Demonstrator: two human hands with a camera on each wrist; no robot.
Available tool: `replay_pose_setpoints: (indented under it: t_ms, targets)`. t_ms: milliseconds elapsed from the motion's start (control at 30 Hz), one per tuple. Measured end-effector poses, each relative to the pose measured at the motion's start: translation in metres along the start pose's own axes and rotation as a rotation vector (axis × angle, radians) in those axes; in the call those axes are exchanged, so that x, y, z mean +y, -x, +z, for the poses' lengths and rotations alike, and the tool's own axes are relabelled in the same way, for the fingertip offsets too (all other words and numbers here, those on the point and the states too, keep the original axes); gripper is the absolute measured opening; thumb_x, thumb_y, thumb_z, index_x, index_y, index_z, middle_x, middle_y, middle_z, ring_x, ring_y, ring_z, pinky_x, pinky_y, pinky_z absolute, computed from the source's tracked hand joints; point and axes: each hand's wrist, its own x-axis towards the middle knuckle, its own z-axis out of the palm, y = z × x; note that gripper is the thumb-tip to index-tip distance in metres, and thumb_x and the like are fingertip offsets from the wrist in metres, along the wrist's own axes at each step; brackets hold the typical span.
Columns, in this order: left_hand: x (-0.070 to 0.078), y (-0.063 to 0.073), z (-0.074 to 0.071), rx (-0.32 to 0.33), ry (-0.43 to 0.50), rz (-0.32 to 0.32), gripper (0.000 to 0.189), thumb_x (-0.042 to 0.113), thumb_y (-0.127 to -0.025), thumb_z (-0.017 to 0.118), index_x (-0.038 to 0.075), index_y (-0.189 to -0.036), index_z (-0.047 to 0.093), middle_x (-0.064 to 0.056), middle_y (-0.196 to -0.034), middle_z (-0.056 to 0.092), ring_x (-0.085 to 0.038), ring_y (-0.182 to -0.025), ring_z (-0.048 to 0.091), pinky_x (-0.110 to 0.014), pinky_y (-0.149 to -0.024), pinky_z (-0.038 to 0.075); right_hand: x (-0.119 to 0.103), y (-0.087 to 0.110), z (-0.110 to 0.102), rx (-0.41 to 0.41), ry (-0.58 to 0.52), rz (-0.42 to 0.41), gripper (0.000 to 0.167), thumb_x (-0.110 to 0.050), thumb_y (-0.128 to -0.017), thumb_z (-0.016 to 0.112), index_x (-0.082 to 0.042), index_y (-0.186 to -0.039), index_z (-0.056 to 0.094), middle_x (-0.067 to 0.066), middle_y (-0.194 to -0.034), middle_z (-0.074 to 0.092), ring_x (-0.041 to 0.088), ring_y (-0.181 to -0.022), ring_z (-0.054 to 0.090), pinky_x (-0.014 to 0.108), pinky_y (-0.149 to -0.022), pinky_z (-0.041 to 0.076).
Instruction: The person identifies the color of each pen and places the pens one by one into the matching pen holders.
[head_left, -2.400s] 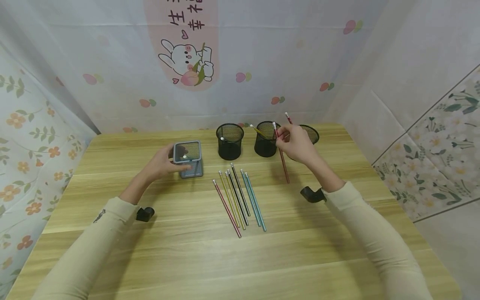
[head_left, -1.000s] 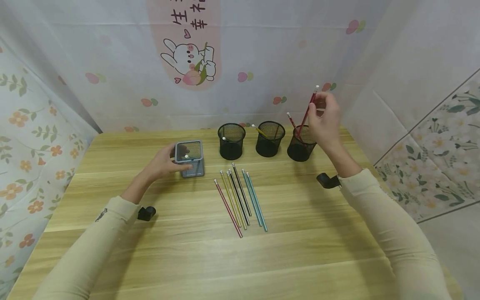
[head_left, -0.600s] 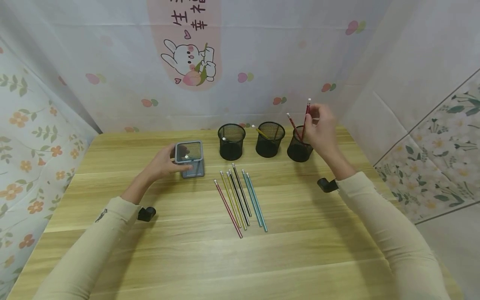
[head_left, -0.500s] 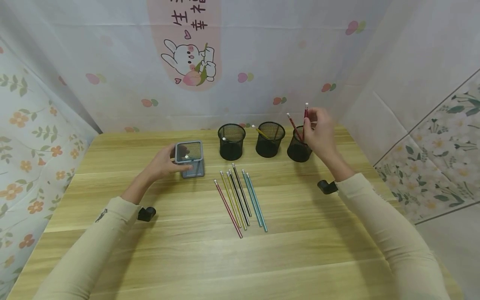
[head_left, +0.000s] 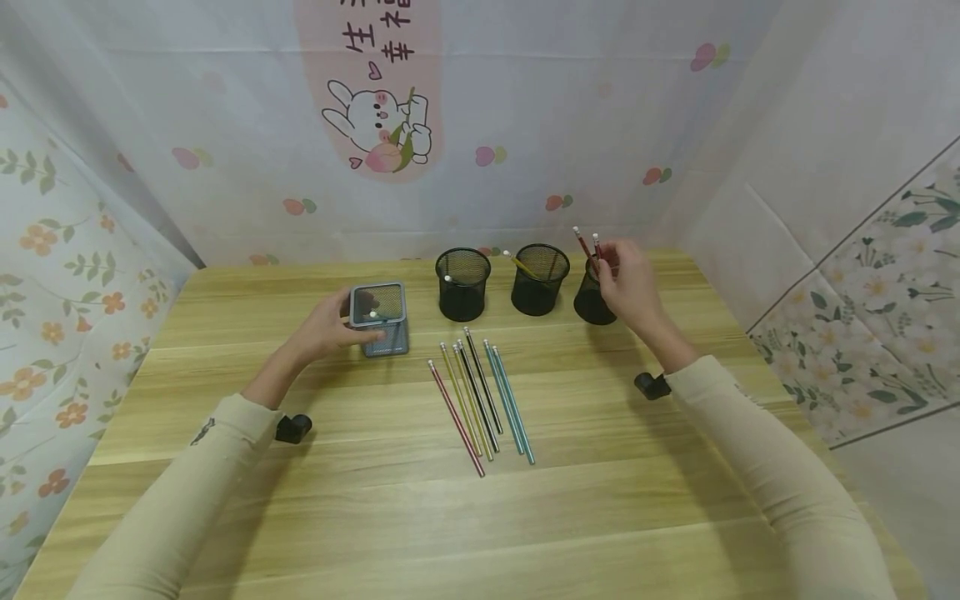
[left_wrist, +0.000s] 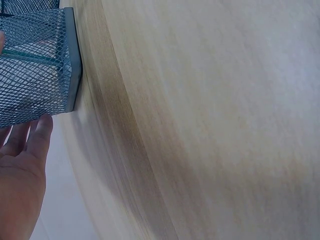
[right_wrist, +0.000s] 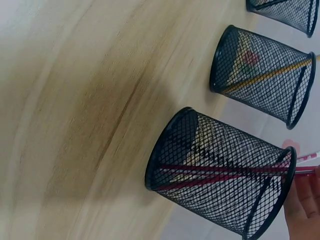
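Nearest me on the wood-grain table (head_left: 360, 517), loose eraser-tipped pencils lie side by side: one red pencil (head_left: 456, 417), two gold pencils (head_left: 472, 402), two black pencils (head_left: 483, 382) and two blue pencils (head_left: 513, 405). Beyond them to the left, the person's left hand (head_left: 322, 329) grips a grey square mesh pen holder (head_left: 395, 336), thumb across its near face and fingers round the side; a teal pencil (left_wrist: 30, 56) leans inside. Three round black mesh cups stand farther back. The left cup (head_left: 462, 302) holds a white-tipped pencil, the middle cup (head_left: 536, 298) a yellow pencil (head_left: 522, 264). At the right cup (head_left: 594, 308), the right hand (head_left: 628, 279) pinches an upright red-barrelled pencil (head_left: 597, 249) between thumb and fingers, its lower length inside, beside another leaning red one. Behind hangs a rabbit-printed cloth (head_left: 465, 92).
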Motion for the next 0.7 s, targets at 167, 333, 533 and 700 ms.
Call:
replay_pose_setpoints:
  t_ms: [167,333,533,700]
  targets:
    - [-0.0002,0.0007,-0.0004,-0.002,0.009,-0.002,0.067,0.009,-0.085,0.085,-0.008,-0.137,0.047,-0.03,-0.138,0.053,-0.043,-0.129,0.05,-0.056,-0.1,0.047,-0.0033,-0.0005,0.0041,-0.014,-0.016,-0.007,0.017,0.012,-0.096,0.059,0.015,-0.112,0.059,0.028,-0.107,0.058,0.038,-0.089,0.064,0.049,-0.075,0.057]
    - [0.0017,0.0005,-0.0011,-0.003,0.007,0.0,0.066,0.011,-0.084,0.087,-0.007,-0.135,0.049,-0.028,-0.138,0.054,-0.043,-0.129,0.05,-0.056,-0.1,0.047,-0.0047,-0.0004,0.0064,-0.007,-0.021,-0.006,0.016,0.013,-0.095,0.059,0.015,-0.11,0.059,0.028,-0.104,0.059,0.038,-0.086,0.064,0.048,-0.073,0.057]
    - [0.0012,0.0004,-0.0004,-0.003,-0.002,-0.011,0.068,0.012,-0.084,0.086,-0.007,-0.137,0.048,-0.028,-0.137,0.054,-0.042,-0.13,0.05,-0.055,-0.1,0.047,-0.0044,0.0013,0.0066,-0.004,-0.041,0.037,0.014,0.009,-0.095,0.059,0.013,-0.108,0.06,0.025,-0.103,0.06,0.034,-0.087,0.066,0.043,-0.075,0.057]
    - [0.0017,0.0007,-0.0005,-0.009,-0.005,-0.027,0.069,0.014,-0.085,0.086,-0.006,-0.138,0.046,-0.028,-0.137,0.054,-0.042,-0.131,0.049,-0.055,-0.102,0.045,-0.0064,0.0024,0.0059,0.004,-0.064,0.082,0.013,0.006,-0.096,0.059,0.012,-0.108,0.06,0.022,-0.103,0.06,0.033,-0.089,0.066,0.026,-0.075,0.054]
